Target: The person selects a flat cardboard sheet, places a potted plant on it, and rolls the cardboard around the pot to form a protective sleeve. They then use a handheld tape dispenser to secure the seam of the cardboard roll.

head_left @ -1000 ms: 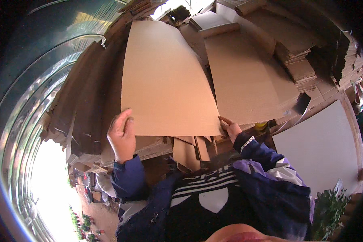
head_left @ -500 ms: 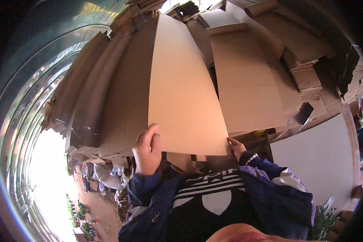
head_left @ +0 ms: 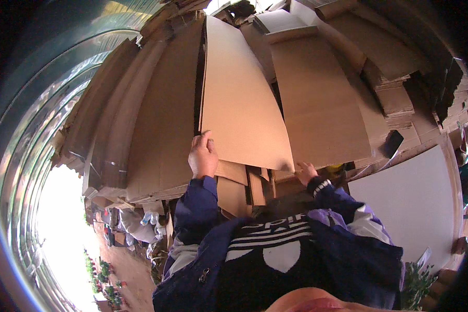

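Observation:
A long tan cardboard sheet point(head_left: 244, 99) stretches away from me over the pile, its near edge lifted above smaller cardboard pieces point(head_left: 234, 190). My left hand point(head_left: 204, 156) is closed on the sheet's near left corner, fingers curled at its side edge. At the near right corner, my right hand point(head_left: 308, 174) pinches the cardboard between thumb and fingers, though that grip is small in view. A dark gap separates this sheet from the darker cardboard point(head_left: 164, 114) on its left. Another brown cardboard panel point(head_left: 320, 99) lies close by on the right.
Stacked cardboard point(head_left: 395, 99) rises at the far right, above a large pale board point(head_left: 411, 203). Ribbed, shiny sheeting point(head_left: 21, 156) curves along the left. White plastic bags point(head_left: 140, 226) lie low on the left, and a green plant point(head_left: 418, 281) stands at lower right.
The sheet's near edge has shifted away from my body, uncovering cardboard pieces beneath. Both hands moved forward with it, and the left now curls around the corner.

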Demonstrator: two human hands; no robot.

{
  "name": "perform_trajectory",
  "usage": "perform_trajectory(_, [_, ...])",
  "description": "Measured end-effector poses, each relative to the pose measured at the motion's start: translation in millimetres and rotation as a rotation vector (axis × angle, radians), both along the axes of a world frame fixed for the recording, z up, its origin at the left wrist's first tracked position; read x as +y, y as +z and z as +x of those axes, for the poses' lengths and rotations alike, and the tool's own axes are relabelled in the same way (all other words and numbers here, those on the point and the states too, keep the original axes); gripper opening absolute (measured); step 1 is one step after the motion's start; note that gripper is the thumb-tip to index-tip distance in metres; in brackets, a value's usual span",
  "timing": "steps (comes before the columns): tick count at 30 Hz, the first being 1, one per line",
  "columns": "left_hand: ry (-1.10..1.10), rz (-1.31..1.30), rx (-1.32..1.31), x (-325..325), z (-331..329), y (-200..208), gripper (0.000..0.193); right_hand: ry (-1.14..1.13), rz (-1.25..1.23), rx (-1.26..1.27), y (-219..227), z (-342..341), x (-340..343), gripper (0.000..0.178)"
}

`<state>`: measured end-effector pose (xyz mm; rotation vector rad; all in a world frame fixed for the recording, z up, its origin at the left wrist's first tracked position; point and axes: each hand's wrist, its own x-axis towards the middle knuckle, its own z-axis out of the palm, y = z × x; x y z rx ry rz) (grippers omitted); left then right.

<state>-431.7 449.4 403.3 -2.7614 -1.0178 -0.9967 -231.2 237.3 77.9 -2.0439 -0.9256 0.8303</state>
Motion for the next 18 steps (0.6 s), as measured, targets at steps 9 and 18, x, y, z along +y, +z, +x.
perform_trajectory(9, [0.220,-0.098,0.198,-4.7,25.7,17.6,0.040,-0.047,-0.214,-0.922,-17.3,57.0,-68.8,0.057])
perform_trajectory(18, [0.041,-0.132,0.078,-13.1,10.3,9.0,0.055,0.103,-0.157,-1.074,-11.0,131.3,-81.5,0.032])
